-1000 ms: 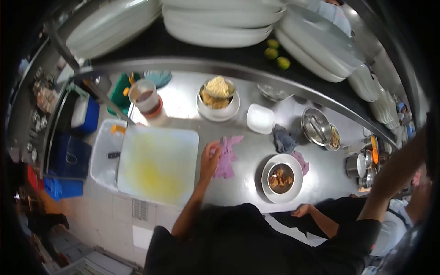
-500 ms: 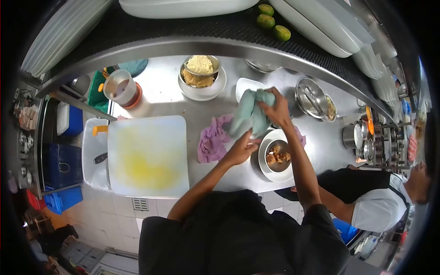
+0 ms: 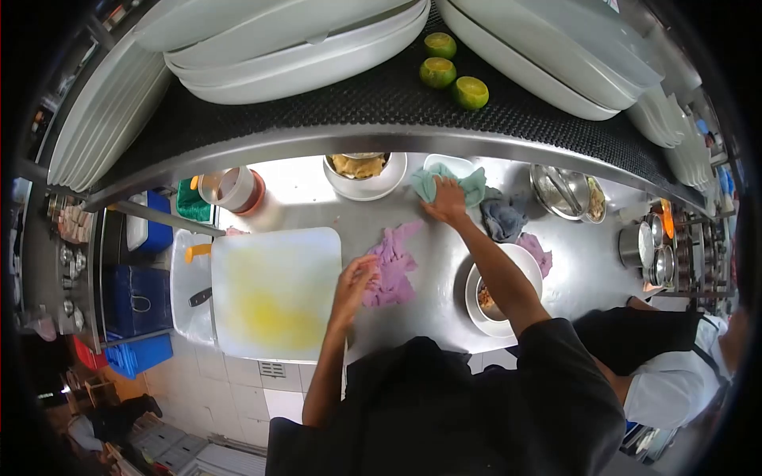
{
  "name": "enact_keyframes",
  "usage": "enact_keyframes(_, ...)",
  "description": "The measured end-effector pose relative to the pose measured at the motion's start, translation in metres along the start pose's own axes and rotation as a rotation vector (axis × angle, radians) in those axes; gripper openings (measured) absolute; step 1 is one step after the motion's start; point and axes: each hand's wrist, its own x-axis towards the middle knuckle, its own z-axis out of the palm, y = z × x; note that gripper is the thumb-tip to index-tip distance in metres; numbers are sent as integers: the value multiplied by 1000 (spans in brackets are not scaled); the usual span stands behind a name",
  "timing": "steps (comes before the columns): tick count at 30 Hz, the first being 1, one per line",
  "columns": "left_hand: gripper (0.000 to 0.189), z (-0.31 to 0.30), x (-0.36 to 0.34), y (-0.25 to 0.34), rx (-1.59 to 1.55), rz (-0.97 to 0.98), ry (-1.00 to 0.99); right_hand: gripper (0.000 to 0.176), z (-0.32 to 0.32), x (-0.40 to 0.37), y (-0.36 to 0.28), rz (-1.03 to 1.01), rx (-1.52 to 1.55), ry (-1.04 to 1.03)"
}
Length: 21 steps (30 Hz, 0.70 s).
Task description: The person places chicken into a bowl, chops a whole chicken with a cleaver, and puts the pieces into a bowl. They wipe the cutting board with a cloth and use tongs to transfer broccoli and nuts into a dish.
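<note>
My right hand (image 3: 446, 203) presses down on a bunched green cloth (image 3: 471, 186), its fingertips in the fabric. The cloth lies over a small white square dish (image 3: 450, 162) near the back of the steel table. My left hand (image 3: 354, 287) is loosely curled with nothing in it, just left of a crumpled purple cloth (image 3: 392, 274). Under my right forearm stands a white plate (image 3: 525, 262) with a bowl of browned food (image 3: 485, 299), partly hidden. A dark grey cloth (image 3: 503, 216) sits behind the plate, beside a second purple cloth (image 3: 536, 252).
A stained white cutting board (image 3: 278, 293) lies at left, with a knife (image 3: 200, 297) beside it. Metal bowls (image 3: 548, 193) stand back right. An overhead shelf (image 3: 349, 135) holds plates and cut limes (image 3: 471, 93). A co-worker (image 3: 675, 381) is at the right.
The green cloth, earlier lifted between both hands, is now down on the square dish under my right hand. My left hand has moved left, away from it. The view has shifted, showing more shelf.
</note>
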Motion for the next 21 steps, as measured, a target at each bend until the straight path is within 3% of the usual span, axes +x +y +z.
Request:
enact_keyframes(4, 28, -4, -11, 15, -32, 56, 54, 82, -21, -1, -4, -113, 64, 109)
enact_keyframes(6, 28, -5, -10, 6, -50, 75, 51, 78, -54, 5, -9, -68, 276, -48)
enact_keyframes(7, 27, -4, -7, 0, -77, 70, 54, 77, -59, 9, -7, -60, 353, 40)
enact_keyframes(8, 29, -5, -8, -5, -110, 70, 16, 90, -57, 11, -4, -55, 385, 162)
enact_keyframes(10, 31, 0, -9, -8, -143, 105, -31, 87, -115, -15, -31, -11, 412, 61)
enact_keyframes(12, 38, 14, -15, 0, -263, -40, -6, 76, -152, -65, -68, -138, 644, 243)
enact_keyframes(13, 38, 21, -17, 4, -265, -20, -14, 69, -149, -80, -74, -166, 677, 71)
enact_keyframes(14, 40, 28, -19, 8, -447, -49, -64, 66, -153, -106, -96, -332, 690, 208)
enact_keyframes(15, 43, 31, -22, 7, -625, -87, -117, 68, -147, -129, -112, -374, 814, 127)
enact_keyframes(16, 43, 26, -20, -4, -616, -82, -134, 77, -144, -144, -124, -487, 717, -1)
enact_keyframes(17, 43, 19, -10, -21, -826, -54, -260, 87, -136, -159, -135, -594, 677, -9)
enact_keyframes(18, 44, 16, -1, -29, -1031, -31, -397, 94, -130, -166, -139, -583, 587, -192)
enact_keyframes(19, 46, 18, -3, -25, -908, -35, -106, 102, -122, -175, -140, -587, 433, -140)
enact_keyframes(20, 46, 17, -1, -28, -894, -26, -140, 104, -127, -179, -141, -608, 241, -170)
enact_keyframes(21, 44, 11, 1, -33, -819, 6, -26, 98, -148, -181, -140, -634, 198, -253)
